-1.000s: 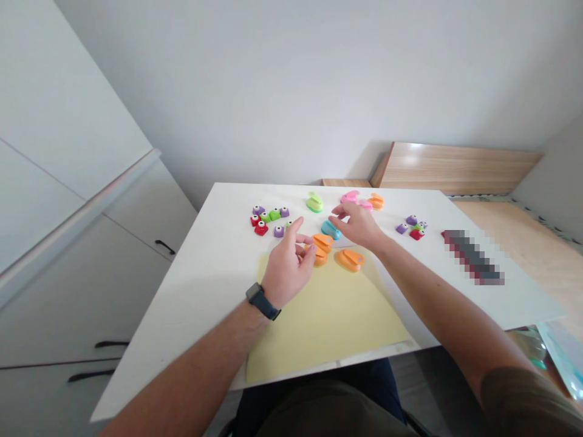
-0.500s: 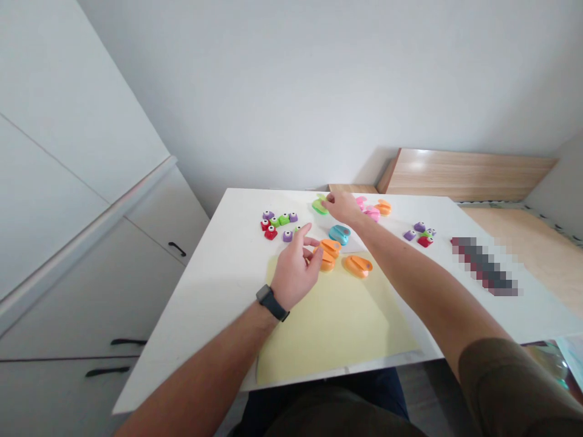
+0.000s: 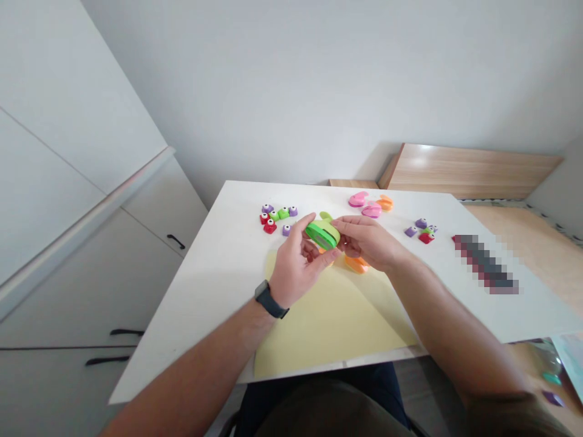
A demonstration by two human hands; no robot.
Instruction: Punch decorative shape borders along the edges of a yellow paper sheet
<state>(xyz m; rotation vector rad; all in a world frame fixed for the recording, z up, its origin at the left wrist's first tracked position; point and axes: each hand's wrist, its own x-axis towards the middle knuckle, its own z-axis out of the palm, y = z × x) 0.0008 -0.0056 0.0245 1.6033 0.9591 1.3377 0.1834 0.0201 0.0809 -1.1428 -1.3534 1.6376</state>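
Both hands hold a lime-green plastic craft punch (image 3: 322, 235) up above the table, its dark slot side turned toward me. My left hand (image 3: 298, 261) grips its near left end, and my right hand (image 3: 367, 243) grips its right end. Below them, an orange craft punch (image 3: 356, 264) lies on a yellow paper sheet (image 3: 328, 321), partly hidden by my right hand. Two pink punches (image 3: 358, 199) and an orange one (image 3: 385, 203) sit beyond. Small colourful square punches (image 3: 277, 217) lie to the left. The teal punch is not visible.
The white table (image 3: 214, 273) ends at an edge to the left, beside white cabinets (image 3: 91, 273) with dark handles. More small punches (image 3: 421, 230) and a pixelated blurred object (image 3: 485, 264) lie to the right. A wooden surface (image 3: 523, 243) extends beyond.
My right hand has drawn back with the green punch, and my left hand has joined it. The punch is lifted off the far table and now sits between both hands.
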